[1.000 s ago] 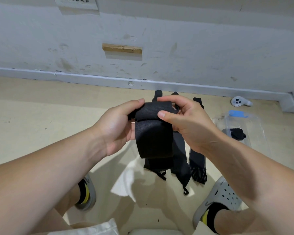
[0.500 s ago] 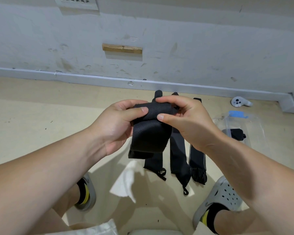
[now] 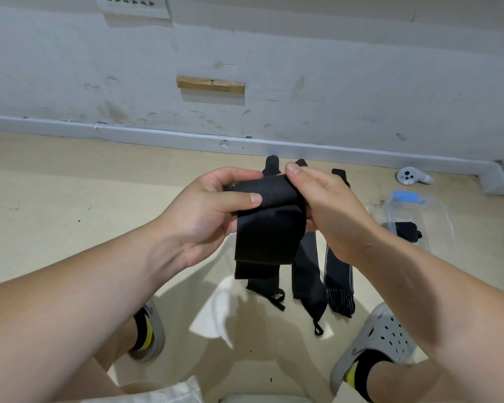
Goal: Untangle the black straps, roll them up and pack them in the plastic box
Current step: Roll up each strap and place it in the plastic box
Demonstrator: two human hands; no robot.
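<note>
Left hand (image 3: 207,212) and right hand (image 3: 329,210) hold the part-rolled black strap (image 3: 266,237) above the floor (image 3: 70,199), fingers (image 3: 245,198) clamped on its roll, three more straps (image 3: 307,274) lying beneath, plastic box (image 3: 437,210) to the right.

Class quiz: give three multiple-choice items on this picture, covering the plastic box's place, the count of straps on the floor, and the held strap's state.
1. Where is the plastic box? A. floor, person's right B. lap C. wall
2. How many straps lie on the floor? A. one B. three C. six
3. The held strap is: A. flat B. partly rolled, tail hanging C. knotted
Key: A, it sits on the floor right of the straps; B, three lie side by side; B, left hand and right hand pinch a roll above a hanging tail.
</note>
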